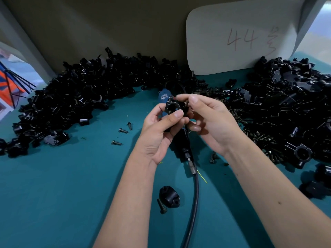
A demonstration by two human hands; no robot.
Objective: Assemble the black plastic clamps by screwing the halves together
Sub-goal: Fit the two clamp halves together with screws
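Above the middle of the teal tabletop (53, 194), a black clamp (174, 107) with its two halves mated is held up between both hands. The left hand (161, 133) grips it from below, thumb curled over the front of the ring. The right hand (209, 120) is closed in a pinch at the clamp's upper right edge, where a small screw (186, 103) appears to be going into its hole, though the fingers hide most of it. My reading is that this is the screw-starting step: the halves are aligned and a fastener is being seated by hand. Next comes keeping the halves pressed flush, then driving the screw with the powered screwdriver (180, 140) lying under the hands, its hose (194, 194) trailing toward the viewer. Near the front edge lie a spare clamp half (170, 196) and a loose bolt (161, 205) touching it. No bins or trays are visible; parts sit in open heaps, one large pile of clamp pieces (80, 97) at left and back, another pile (286, 108) at right with screws (250, 133) scattered along its inner edge
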